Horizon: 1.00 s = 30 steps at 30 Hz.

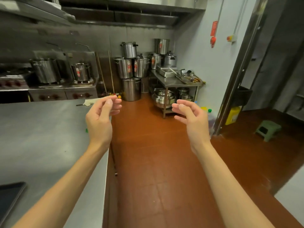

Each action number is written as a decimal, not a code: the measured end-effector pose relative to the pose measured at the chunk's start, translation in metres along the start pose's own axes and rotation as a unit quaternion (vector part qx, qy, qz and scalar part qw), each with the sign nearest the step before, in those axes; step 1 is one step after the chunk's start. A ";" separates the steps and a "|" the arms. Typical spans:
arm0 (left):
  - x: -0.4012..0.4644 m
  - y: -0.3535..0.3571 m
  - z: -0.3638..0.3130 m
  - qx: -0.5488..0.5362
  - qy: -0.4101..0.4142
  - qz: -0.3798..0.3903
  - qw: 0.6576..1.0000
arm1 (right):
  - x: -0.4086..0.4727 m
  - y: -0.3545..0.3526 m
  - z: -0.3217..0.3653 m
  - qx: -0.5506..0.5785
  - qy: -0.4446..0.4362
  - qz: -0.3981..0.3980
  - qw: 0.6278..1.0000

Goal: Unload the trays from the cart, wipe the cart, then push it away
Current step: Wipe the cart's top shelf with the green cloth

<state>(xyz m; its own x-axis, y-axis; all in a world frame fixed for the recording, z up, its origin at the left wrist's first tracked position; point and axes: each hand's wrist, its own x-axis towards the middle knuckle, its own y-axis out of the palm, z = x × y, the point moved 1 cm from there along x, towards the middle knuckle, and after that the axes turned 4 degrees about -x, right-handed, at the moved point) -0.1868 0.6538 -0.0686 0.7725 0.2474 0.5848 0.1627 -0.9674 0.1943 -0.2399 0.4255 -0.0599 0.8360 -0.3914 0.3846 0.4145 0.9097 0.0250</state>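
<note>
Both my arms reach forward over a red-brown floor. My left hand hovers at the right edge of a steel counter, fingers loosely curled and apart, holding nothing. My right hand is raised over the aisle, fingers apart and empty. No cart is in view. A dark flat tray lies on the counter at the lower left corner. A pale cloth rests at the counter's far edge.
Stacked steel stockpots stand at the aisle's far end. A steel table with pans and bowls is at the right. A stove with pots lines the left wall. A green stool and a yellow container sit by the doorway.
</note>
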 end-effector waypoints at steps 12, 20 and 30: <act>0.129 0.043 0.122 0.120 0.000 -0.206 0.971 | 0.262 0.102 -0.111 0.017 -0.006 0.209 0.978; 0.207 -0.006 0.227 0.171 0.002 -0.312 0.935 | 0.359 0.254 -0.205 0.032 -0.009 0.332 0.943; 0.314 -0.083 0.393 0.199 -0.091 -0.427 0.878 | 0.455 0.465 -0.310 0.007 0.023 0.483 0.875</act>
<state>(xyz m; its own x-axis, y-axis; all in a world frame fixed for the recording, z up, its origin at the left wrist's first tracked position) 0.2836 0.7899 -0.2099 0.3445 0.9130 0.2183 0.9029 -0.3859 0.1892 0.4447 0.6270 -0.1592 0.8074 0.5571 0.1942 -0.4986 0.8203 -0.2803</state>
